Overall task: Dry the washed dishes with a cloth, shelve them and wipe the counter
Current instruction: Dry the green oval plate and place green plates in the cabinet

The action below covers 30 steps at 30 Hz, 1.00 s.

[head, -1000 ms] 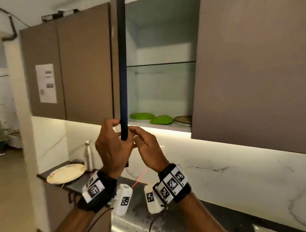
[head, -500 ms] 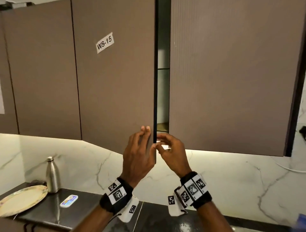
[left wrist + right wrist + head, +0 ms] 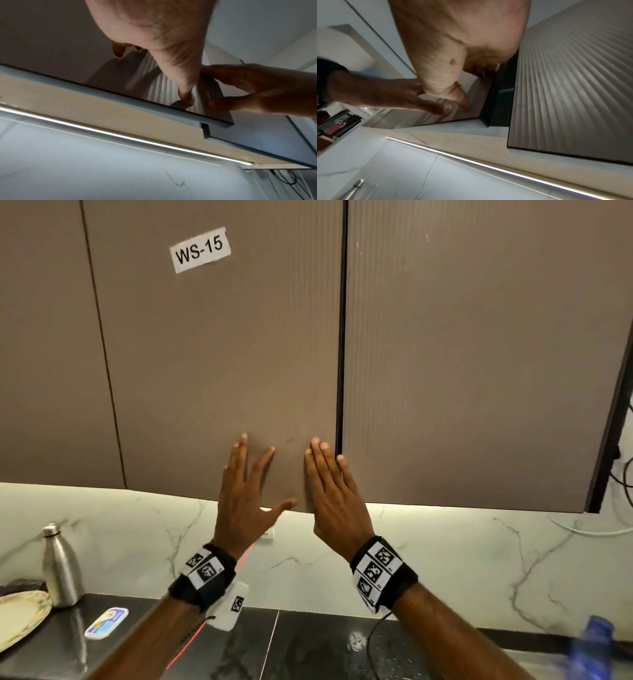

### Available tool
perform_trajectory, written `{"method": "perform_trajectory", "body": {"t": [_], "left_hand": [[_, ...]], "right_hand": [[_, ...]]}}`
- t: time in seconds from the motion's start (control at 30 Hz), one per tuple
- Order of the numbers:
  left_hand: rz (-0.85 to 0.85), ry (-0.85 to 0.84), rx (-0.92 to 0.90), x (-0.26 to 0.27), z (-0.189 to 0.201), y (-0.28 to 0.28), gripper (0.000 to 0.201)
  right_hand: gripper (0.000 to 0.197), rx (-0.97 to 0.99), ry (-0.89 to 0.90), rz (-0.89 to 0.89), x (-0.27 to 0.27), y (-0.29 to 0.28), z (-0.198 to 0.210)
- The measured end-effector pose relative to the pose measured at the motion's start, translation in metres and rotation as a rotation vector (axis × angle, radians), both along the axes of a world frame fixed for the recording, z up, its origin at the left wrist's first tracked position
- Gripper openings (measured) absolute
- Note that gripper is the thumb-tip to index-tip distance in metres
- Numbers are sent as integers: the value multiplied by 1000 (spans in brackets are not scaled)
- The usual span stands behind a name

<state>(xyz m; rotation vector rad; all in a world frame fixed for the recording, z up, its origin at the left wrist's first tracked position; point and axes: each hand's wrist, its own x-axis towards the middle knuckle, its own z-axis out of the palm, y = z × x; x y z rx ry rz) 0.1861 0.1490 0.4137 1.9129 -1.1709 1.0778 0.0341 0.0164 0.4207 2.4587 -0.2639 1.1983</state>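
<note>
Evidently the shelving step is at or near its end: both hands lie flat on the lower part of the cabinet door [image 3: 219, 364] labelled WS-15, which sits almost flush with its neighbour, though the wrist views show a narrow dark gap along the closing edge, so I judge it not quite latched. The left hand [image 3: 245, 498] has its fingers straight and spread apart, thumb out along the door's bottom edge; the right hand [image 3: 334, 494] has its fingers straight and close together, next to the seam. Neither holds anything. With the cabinet closed, its contents are hidden, so I cannot tell which dishes are inside. One plate [image 3: 20, 618] lies on the dark worktop [image 3: 308, 645] at far left, beside a steel bottle [image 3: 61, 566], and may yet need drying and shelving. No cloth is clearly in view. The worktop looks wet, so wiping seems undone.
</note>
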Motion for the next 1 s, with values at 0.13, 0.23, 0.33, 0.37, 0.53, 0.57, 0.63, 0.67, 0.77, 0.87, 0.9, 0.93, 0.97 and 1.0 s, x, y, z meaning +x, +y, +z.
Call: {"method": "perform_trajectory", "body": {"t": [0.13,0.23,0.33,0.37,0.53,0.57,0.63,0.67,0.77,0.87,0.9,0.93,0.97,1.0], "left_hand": [[45,34,44,11,-6,-22,102],[94,8,60,19,-14,-34,99],[111,-30,66,27,-20,-37,97],[116,-35,71,29,-21,-36,96],[152,-39,73,33,-29,-40,94],[145,-33,62,32,-32,-40,93],[126,-14,38,31,-36,-43,90],[119,-5,27,30,-37,-44,89],[108,15,9,29,-38,-47,89],[107,-2,9,35,-39,-49,90],[108,-13,15,38,-40,-50,90],[112,-28,23,41,-41,-50,91],[121,-42,34,46,-42,-51,92],[132,-54,45,49,-42,-52,92]], "right_hand": [[84,44,73,-112,20,-8,2],[82,101,84,-110,34,-9,-1],[86,126,51,-103,44,-7,-5],[89,137,40,-98,46,-6,-7],[90,155,-9,-93,52,-6,-11],[89,160,-14,-93,52,-6,-11],[86,169,-16,-98,53,-4,-12],[85,170,-14,-102,55,-3,-12],[83,176,-11,-108,55,-2,-12],[82,172,-17,-101,56,-4,-13],[82,177,-24,-90,57,-4,-14],[82,183,-29,-81,59,-4,-14],[82,187,-29,-78,62,-5,-13],[83,188,-23,-86,64,-6,-12]]}}
